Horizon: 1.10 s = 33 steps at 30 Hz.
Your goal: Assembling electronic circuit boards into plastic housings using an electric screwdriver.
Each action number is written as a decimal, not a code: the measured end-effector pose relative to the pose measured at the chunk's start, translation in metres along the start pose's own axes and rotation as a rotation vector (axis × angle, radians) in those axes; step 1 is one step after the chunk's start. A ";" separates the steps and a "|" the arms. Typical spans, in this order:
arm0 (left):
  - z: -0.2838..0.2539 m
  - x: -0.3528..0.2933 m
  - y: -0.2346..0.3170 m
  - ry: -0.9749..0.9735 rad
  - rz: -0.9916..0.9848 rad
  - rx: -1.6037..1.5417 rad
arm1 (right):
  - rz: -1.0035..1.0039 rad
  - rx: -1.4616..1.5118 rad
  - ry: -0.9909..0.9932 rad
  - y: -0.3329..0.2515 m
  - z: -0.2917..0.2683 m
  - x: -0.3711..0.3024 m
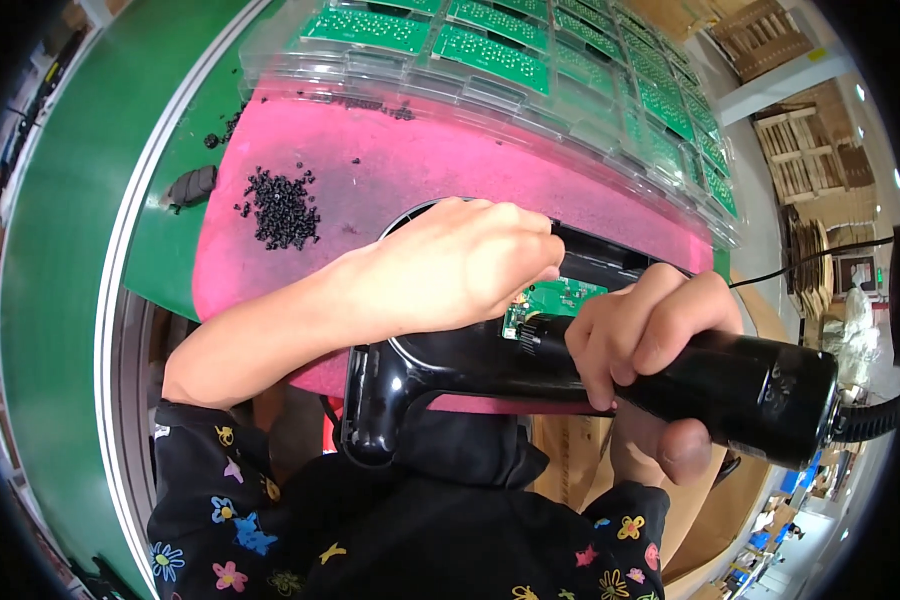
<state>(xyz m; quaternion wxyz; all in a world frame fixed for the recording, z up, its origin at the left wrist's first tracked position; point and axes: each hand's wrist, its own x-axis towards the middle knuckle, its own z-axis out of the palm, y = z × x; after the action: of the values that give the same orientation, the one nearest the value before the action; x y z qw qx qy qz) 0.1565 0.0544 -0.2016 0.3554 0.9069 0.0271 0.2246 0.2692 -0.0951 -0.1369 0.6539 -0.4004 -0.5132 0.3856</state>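
My right hand (pixel 655 335) grips a black electric screwdriver (pixel 760 395), which lies almost level, its tip end pointing left. That end is close to a green circuit board (pixel 573 292) set in a glossy black plastic housing (pixel 395 385). Over the housing, my left hand (pixel 470 262) is closed, knuckles up, with its fingertips curled down beside the board. Whatever those fingers hold is hidden from view. The housing rests partly on a pink mat (pixel 232 262) and reaches over its near edge towards my body.
Left of the housing lies a pile of small black screws (pixel 282 210). A dark grey wrapped object (pixel 192 186) sits on the green tabletop (pixel 155 260). Clear plastic trays (pixel 370 72) with green boards stand behind the mat. A ribbed cable (pixel 867 420) leaves the screwdriver's back end.
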 end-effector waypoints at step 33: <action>-0.012 0.013 -0.002 0.348 0.138 -0.100 | -0.131 -0.174 0.307 -0.019 -0.070 -0.026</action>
<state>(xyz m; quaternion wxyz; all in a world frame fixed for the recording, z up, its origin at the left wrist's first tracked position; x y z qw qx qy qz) 0.1635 0.0664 -0.1900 0.3738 0.8354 0.0148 0.4028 0.3353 -0.1354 -0.1395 0.7111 -0.4754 -0.4638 0.2306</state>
